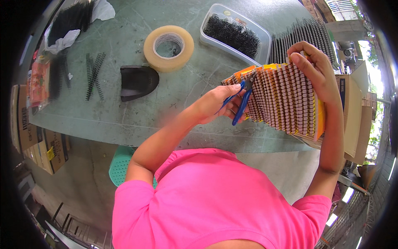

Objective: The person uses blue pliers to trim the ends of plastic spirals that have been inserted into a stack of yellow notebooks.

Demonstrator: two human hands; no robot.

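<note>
A fanned stack of spiral-bound notebooks (286, 97) is steadied near the bench's (124, 112) right edge by the right hand (317, 70), fingers clasped over its top, so that blue-handled cutters (242, 101), gripped in the left hand (219, 103), meet the coil ends.

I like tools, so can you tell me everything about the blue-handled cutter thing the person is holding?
The blue-handled cutter is a small plier-like tool with two slim blue handles, plastic by the look, and a short dark metal head. The left hand grips it, fingers wrapped around the handles, which are slightly spread. It is tilted, head up and to the right, its tip at the edge of the stack of spiral-bound booklets that the right hand steadies above the green table.
</note>
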